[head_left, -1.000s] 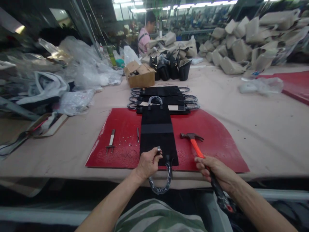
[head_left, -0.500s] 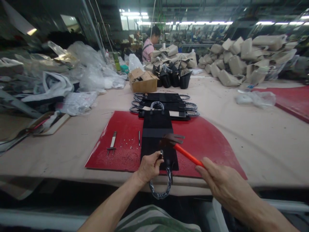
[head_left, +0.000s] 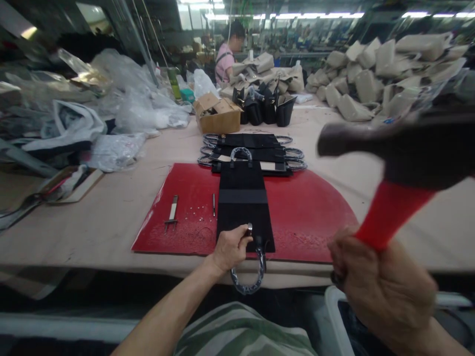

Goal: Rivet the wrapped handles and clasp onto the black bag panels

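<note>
My left hand point(head_left: 230, 248) pinches a short metal punch point(head_left: 250, 228), held upright over the lower part of a black bag panel point(head_left: 241, 179). The panel lies flat, with a plastic-wrapped handle point(head_left: 247, 289) hanging over the table edge and another at its far end. My right hand point(head_left: 388, 291) is closed round the red handle of a claw hammer point(head_left: 389, 212), raised high and close to the camera. Beneath the panel is a red board point(head_left: 308, 207). Left of it lie a forked metal tool point(head_left: 172, 213), a thin metal rod point(head_left: 213, 204) and several tiny pale bits.
Black bag panels point(head_left: 252, 141) with wrapped handles lie stacked behind the board. Further back stand a cardboard box point(head_left: 218, 121) and black bags point(head_left: 263, 106). Beige bags point(head_left: 365, 81) are heaped at right, plastic bags point(head_left: 137, 94) at left. A person point(head_left: 225, 59) is across the table.
The hammer has risen from beside the punch, up and to the right toward the camera. My left hand keeps the punch at nearly the same spot on the panel.
</note>
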The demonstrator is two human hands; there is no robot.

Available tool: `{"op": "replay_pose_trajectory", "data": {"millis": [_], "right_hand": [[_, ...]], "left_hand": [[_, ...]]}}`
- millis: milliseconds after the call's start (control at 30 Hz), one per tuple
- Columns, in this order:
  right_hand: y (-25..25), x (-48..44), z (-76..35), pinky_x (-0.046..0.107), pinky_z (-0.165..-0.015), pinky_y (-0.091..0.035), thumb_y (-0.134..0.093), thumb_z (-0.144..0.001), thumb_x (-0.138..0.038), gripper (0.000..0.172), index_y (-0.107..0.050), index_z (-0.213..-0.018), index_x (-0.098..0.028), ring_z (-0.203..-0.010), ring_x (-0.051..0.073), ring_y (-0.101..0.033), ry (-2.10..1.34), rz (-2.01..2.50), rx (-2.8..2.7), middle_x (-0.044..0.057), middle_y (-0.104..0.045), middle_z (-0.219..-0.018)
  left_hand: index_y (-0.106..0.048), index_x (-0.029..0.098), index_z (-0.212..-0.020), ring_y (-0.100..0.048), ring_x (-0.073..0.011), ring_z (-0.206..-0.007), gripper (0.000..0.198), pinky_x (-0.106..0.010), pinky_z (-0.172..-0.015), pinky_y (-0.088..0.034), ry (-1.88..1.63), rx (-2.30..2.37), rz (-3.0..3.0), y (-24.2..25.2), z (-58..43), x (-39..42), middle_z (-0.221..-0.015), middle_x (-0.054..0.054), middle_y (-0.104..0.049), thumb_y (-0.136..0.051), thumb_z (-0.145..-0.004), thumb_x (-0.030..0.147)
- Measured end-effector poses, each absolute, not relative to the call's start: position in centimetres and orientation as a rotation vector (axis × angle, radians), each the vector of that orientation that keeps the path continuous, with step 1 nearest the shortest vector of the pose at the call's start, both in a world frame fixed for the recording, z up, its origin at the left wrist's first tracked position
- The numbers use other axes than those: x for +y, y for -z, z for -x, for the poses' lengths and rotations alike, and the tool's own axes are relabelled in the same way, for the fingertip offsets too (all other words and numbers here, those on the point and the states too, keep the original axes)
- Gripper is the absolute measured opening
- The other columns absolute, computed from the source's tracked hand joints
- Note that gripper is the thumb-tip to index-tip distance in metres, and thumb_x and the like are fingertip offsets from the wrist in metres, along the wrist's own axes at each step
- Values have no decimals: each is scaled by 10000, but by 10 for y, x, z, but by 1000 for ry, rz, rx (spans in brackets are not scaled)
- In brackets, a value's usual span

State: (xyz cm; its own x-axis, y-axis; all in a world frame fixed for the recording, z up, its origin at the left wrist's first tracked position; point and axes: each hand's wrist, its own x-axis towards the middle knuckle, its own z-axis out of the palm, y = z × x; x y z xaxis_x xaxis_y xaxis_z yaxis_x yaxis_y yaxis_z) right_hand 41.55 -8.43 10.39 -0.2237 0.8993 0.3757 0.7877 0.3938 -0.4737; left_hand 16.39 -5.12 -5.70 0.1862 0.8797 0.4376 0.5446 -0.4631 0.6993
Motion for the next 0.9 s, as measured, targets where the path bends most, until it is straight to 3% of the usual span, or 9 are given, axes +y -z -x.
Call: {"op": "replay_pose_trajectory", "data": {"millis": [133, 400, 500, 567, 633, 767, 900], "right_hand": [[-88, -84, -416, 330, -473, -172, -344, -1028, -434, 324, -470, -792, -252, -399, 178, -448, -347, 1348, -2423, -6, -536, -534], [-36, -46, -438, 266, -479, -321, -298, -982, -526, 416, -390, -692, -242, -456, 150, -416, -1046, 1704, -1962, -31, -431, -531], [-10, -32, -442, 295, -537, -374, -341, -977, -425, 331, -493, -778, -208, -565, 201, -519, -684, 1891, -2068, 32, -538, -637], [-2, -28, -435, 352, -634, -433, -386, -971, -358, 286, -583, -948, -152, -763, 271, -591, -263, 1875, -2180, 138, -624, -886], [1, -28, -419, 427, -774, -468, -432, -970, -337, 324, -595, -1129, -107, -982, 329, -578, -28, 1702, -2231, 210, -585, -1150], [11, -34, -375, 498, -1027, -401, -612, -904, -366, 460, -566, -1290, -120, -1241, 342, -462, -216, 1331, -2329, 190, -499, -1359], [34, -42, -349, 547, -1151, -259, -702, -815, -346, 567, -574, -1333, -156, -1363, 355, -344, -354, 1322, -2383, 160, -449, -1442]], "left_hand": [[-602, 203, -1060, -701, -188, -771, 159, -258, -696, -557, -1174, 1335, -2089, 58, -163, -51, -861, -48, -698, -512, -930, 190], [-589, 204, -1062, -709, -191, -853, 140, -270, -764, -571, -1169, 1320, -2075, 57, -163, -50, -931, -49, -700, -510, -947, 186], [-588, 204, -1082, -709, -193, -872, 148, -279, -782, -576, -1173, 1312, -2074, 57, -162, -51, -953, -51, -702, -513, -955, 190], [-592, 201, -1090, -708, -192, -880, 151, -282, -791, -579, -1179, 1304, -2074, 57, -162, -52, -965, -54, -704, -516, -960, 196], [-595, 196, -1100, -706, -191, -888, 155, -284, -801, -581, -1174, 1303, -2074, 56, -161, -52, -979, -58, -704, -521, -964, 202], [-601, 192, -1101, -701, -181, -899, 148, -283, -817, -579, -1167, 1291, -2086, 51, -160, -51, -989, -55, -705, -523, -976, 203], [-620, 177, -1079, -710, -180, -886, 172, -291, -812, -593, -1184, 1153, -2253, 53, -159, -56, -984, -73, -718, -481, -978, 180]]}}
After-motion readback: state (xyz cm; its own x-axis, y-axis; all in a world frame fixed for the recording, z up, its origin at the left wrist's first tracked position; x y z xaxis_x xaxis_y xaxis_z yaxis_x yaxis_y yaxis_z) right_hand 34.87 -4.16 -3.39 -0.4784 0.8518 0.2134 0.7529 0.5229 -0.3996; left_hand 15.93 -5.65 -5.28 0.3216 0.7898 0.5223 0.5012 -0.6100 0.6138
